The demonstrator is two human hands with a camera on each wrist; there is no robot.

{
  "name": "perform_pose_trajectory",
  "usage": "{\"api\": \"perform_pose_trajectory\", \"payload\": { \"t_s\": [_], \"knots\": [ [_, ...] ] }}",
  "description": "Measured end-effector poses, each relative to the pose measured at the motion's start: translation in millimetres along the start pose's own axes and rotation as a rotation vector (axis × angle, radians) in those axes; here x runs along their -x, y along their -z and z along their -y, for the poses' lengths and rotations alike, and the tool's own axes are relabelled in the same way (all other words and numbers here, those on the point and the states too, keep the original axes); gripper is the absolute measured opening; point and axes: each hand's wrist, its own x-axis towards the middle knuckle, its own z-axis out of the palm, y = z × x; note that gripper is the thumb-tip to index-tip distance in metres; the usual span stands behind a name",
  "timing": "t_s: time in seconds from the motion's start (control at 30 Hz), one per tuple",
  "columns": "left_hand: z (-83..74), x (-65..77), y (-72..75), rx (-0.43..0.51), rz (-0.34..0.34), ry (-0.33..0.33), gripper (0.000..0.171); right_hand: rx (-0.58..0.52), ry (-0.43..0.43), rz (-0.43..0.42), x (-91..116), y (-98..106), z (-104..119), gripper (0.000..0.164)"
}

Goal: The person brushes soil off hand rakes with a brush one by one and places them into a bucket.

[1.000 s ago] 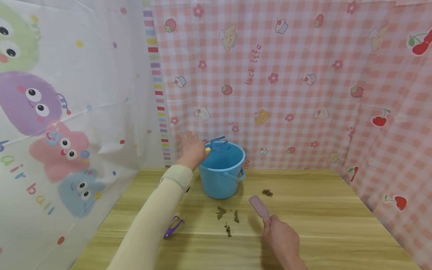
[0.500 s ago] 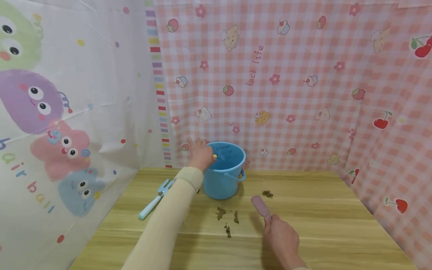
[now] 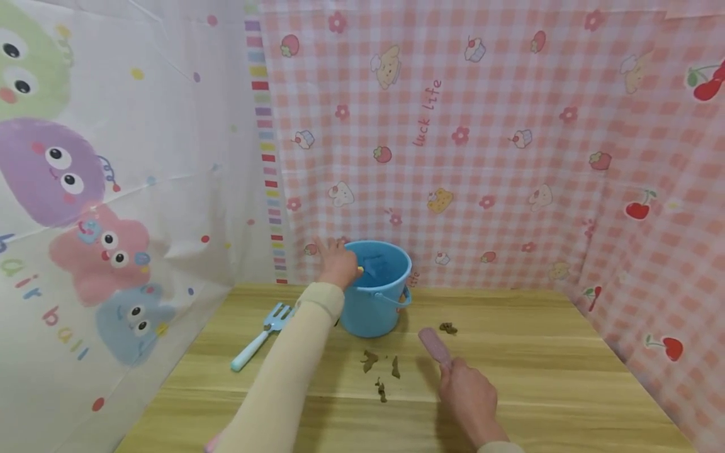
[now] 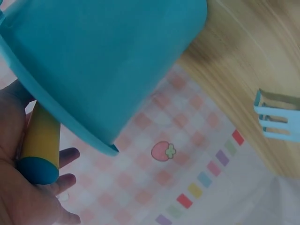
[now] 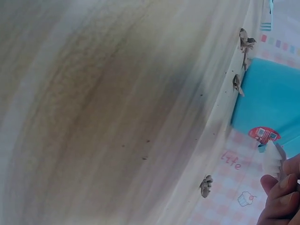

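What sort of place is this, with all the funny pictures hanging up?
Maybe a play corner: a pink checked cloth with a fruit-and-cupcake print hangs at the back, near a blue bucket and a light-blue, toy-like fork.

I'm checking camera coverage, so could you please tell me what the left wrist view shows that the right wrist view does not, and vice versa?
Only the left wrist view shows the left hand, the yellow handle and the strawberry print.

Only the right wrist view shows the right hand, the brush, the scraps by the bucket, the red sticker and the cupcake print.

Both show the bucket, the table, the checked cloth and, probably, the fork.
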Motion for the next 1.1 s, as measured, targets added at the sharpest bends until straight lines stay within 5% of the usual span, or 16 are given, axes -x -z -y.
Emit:
{"api": "perform_pose_trajectory", "payload": {
  "t_s": [0.43, 1.1],
  "knots": [
    [-12.9, -7.7, -9.5, 0.066, 0.073, 0.050, 0.041, 0.008, 0.016, -0.009, 3, 0, -1, 0.027],
    [-22.9, -14.2, -11.0, 0.032, 0.142, 0.041, 0.033, 0.037, 0.015, 0.002, 3, -5, -1, 0.027]
  ]
}}
